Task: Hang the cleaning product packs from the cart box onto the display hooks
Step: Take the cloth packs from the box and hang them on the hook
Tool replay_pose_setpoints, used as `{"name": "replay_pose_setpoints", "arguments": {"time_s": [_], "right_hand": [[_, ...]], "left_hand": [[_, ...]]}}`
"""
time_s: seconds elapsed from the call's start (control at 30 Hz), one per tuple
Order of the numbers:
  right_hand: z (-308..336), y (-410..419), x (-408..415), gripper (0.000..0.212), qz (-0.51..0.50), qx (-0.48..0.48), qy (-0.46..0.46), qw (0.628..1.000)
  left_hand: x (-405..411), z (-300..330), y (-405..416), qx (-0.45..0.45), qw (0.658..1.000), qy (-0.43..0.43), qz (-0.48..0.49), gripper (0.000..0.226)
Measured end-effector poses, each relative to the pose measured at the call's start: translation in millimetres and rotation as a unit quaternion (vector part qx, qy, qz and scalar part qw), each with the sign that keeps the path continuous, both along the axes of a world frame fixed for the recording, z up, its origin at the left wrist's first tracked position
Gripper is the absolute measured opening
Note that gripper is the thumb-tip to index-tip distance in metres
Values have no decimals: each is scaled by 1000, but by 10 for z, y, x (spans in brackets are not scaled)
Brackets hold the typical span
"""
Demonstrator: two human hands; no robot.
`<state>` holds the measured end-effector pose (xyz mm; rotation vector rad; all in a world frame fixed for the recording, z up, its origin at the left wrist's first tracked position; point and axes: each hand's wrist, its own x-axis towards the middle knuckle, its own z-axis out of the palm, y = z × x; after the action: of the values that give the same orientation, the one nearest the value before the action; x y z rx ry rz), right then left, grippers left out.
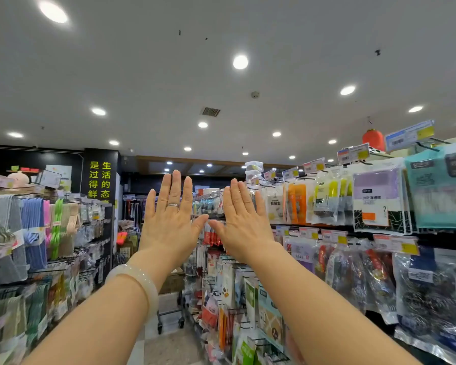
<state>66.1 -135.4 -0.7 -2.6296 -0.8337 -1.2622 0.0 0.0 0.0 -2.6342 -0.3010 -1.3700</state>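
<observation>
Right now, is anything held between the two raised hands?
No. In the head view, the left hand and right hand are open, with only distant shelves between.

Cleaning packs (377, 198) are hanging in rows from the display hooks (429, 146) on the right; a cart (170, 309) is standing on the floor (169, 346).

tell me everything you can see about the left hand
The left hand is raised in the aisle, back toward the camera, fingers straight, close together and pointing up. It holds nothing. A silver-looking ring sits on one finger, and a pale, translucent bangle circles the wrist. Its thumb tip reaches toward the right hand; whether the thumbs touch is unclear.
</observation>
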Motion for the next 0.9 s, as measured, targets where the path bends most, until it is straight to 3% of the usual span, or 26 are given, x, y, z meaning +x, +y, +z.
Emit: {"name": "replay_pose_setpoints", "arguments": {"time_s": [0.4,0.9], "right_hand": [[-599,743,1126,73,-22,-34,69,997],[-910,2945,4564,74,46,-62,126,989]], "left_hand": [[1140,-801,866,-33,997,68,-6,71],[4393,-1108,3053,-61,991,107,47,75]]}}
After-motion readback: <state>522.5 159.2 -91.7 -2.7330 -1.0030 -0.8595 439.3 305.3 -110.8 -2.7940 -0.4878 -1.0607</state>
